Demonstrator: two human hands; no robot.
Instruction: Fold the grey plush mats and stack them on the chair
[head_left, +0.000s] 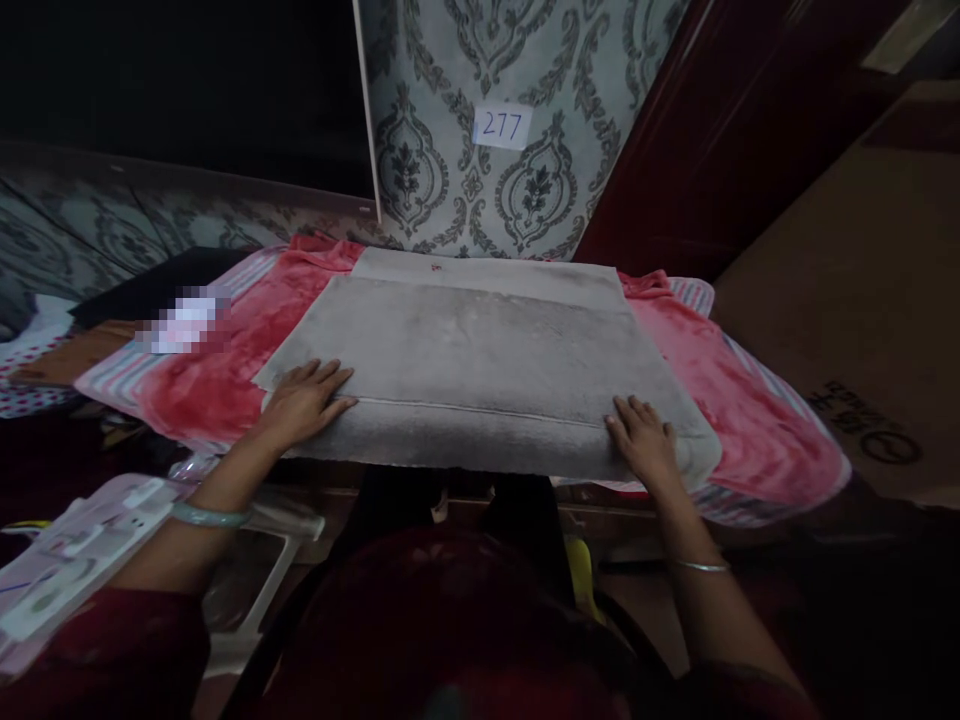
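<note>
A grey sheet of cloth or thin mat [480,340] lies spread over a red plush blanket [217,370], with a crease running across it near the front edge. My left hand [304,400] rests flat on its front left part, fingers stretched out. On the front right part lies my right hand [643,438], also palm down with its fingers spread. Neither hand grips anything. Behind the grey sheet, a paler white strip [405,266] with a small red mark shows along the back.
A dark television screen [187,90] hangs at the back left. A large cardboard box [862,300] stands at the right. Below my left arm are a white plastic stool [262,590] and a pale tray-like box [82,550]. A paper marked 277 [502,126] is on the wall.
</note>
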